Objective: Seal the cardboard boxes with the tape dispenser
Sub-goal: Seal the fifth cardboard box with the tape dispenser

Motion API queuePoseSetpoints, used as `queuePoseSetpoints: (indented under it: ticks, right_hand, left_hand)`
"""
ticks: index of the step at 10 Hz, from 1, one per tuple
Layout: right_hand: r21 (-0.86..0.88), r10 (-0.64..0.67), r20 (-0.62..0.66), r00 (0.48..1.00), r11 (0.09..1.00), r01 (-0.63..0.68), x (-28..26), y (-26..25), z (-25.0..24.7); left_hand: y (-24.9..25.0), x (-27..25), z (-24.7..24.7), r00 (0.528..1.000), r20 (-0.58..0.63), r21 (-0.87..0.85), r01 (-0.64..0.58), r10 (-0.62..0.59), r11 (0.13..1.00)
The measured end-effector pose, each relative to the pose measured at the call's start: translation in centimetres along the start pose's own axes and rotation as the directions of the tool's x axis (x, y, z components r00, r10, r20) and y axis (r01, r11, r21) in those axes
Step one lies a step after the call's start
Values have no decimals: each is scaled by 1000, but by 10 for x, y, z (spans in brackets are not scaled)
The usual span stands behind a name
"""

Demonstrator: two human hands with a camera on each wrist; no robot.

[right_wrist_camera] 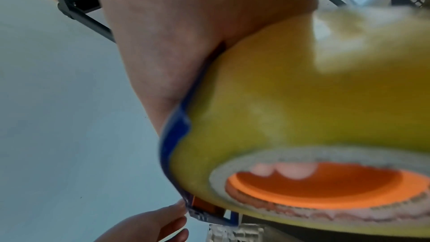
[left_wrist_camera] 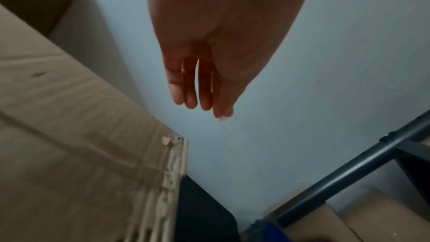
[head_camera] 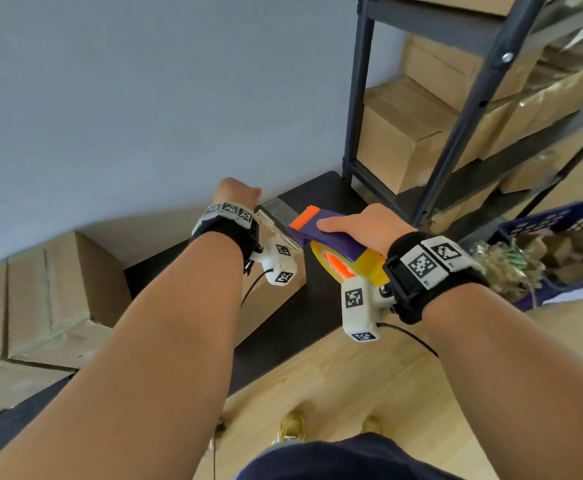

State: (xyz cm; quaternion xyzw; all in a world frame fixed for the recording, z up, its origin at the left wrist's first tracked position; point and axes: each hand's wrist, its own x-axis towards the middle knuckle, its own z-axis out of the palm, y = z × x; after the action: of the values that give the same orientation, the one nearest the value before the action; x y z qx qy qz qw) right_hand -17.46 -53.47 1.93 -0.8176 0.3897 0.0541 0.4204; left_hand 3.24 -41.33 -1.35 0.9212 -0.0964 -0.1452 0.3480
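Note:
My right hand (head_camera: 352,225) grips the purple and orange tape dispenser (head_camera: 331,237) from above, its yellow tape roll (head_camera: 338,268) hanging below. In the right wrist view my fingertips (right_wrist_camera: 284,170) show inside the roll's (right_wrist_camera: 302,108) orange core. The dispenser's front sits at the far end of a cardboard box (head_camera: 276,306), which my left wrist mostly hides. My left hand (head_camera: 238,194) hovers past that far end. Its fingers (left_wrist_camera: 202,106) are straight and close together over the box's corner (left_wrist_camera: 81,135), and one fingertip (right_wrist_camera: 181,207) touches the dispenser's front edge.
The box lies on a black table (head_camera: 300,323) against a pale blue wall. More cardboard boxes (head_camera: 40,289) are stacked at the left. A dark metal shelf (head_camera: 456,133) with boxes stands at the right. Beside it is a blue crate (head_camera: 560,223) of packing scraps.

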Motion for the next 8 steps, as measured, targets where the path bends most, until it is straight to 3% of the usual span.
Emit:
queuePoseSetpoints:
  ticks: [2,4,7,8]
  right_hand:
    - [36,59,28,998,998,-60,10,-11,21]
    - [20,106,33,994,994,-107,18,-24,31]
    - [8,193,41,980,981,-193,29,-25,42]
    - [33,202,58,978,978,-205,31,-23,42]
  left_hand:
    - [-11,26,-1,996,91,171,-1,-15,985]
    - [-26,40,4,992,124,222,-20,-8,975]
    - [-44,47,20,983,180,165,4,-34,986]
    - [-42,40,20,980,196,278,-40,-16,960]
